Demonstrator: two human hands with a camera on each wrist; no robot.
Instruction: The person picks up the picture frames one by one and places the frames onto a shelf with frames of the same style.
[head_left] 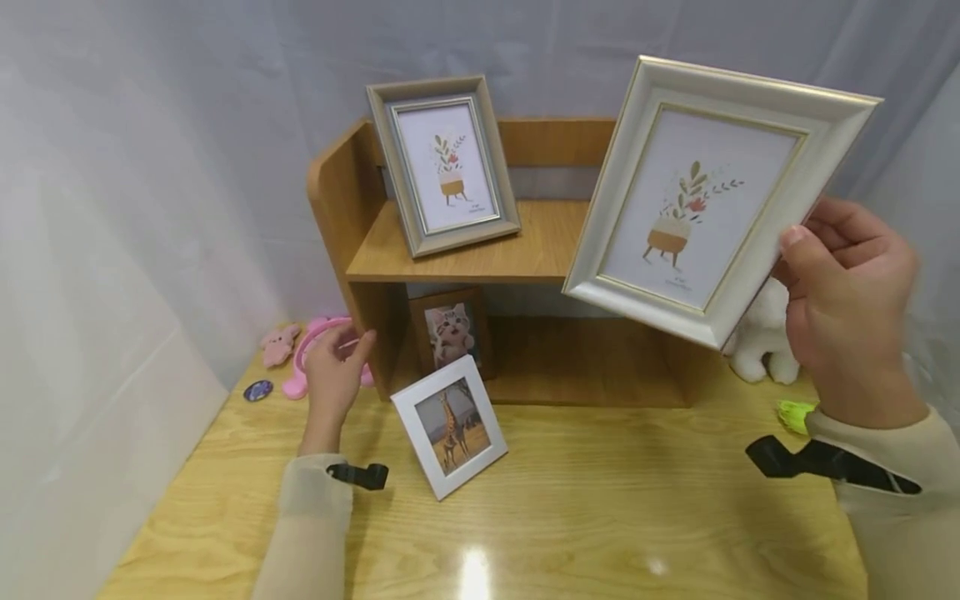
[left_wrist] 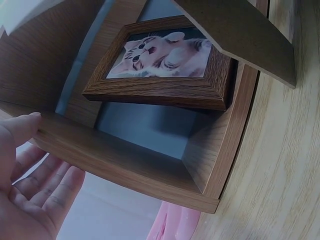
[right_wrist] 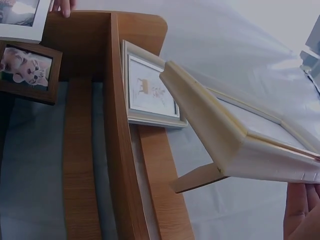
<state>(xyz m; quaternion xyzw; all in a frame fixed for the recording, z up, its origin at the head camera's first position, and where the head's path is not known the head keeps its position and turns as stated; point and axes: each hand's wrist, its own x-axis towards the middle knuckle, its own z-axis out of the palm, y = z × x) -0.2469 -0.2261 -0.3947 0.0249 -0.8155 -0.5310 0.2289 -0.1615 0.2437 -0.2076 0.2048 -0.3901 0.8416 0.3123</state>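
Observation:
My right hand [head_left: 855, 287] holds a cream picture frame [head_left: 600, 258] with gold trim up in the air by its right edge, the thumb at the front. The potted-plant print in it faces me, and in the right wrist view its back stand sticks out. My left hand [head_left: 333, 375] is at the left side panel of a wooden shelf [head_left: 465, 267]. In the left wrist view its thumb lies near the panel's edge and the other fingers extend along the outer side; contact is unclear. A grey-beige picture frame [head_left: 386, 158] stands on the upper shelf.
A brown frame with a kitten picture [head_left: 450, 333] stands on the lower level. Before it, on the table [head_left: 600, 500], is a white giraffe frame [head_left: 491, 433]. Pink items [head_left: 281, 346] and a dark oval [head_left: 258, 390] lie left; a white plush [head_left: 768, 358] and yellow-green thing [head_left: 793, 415] right.

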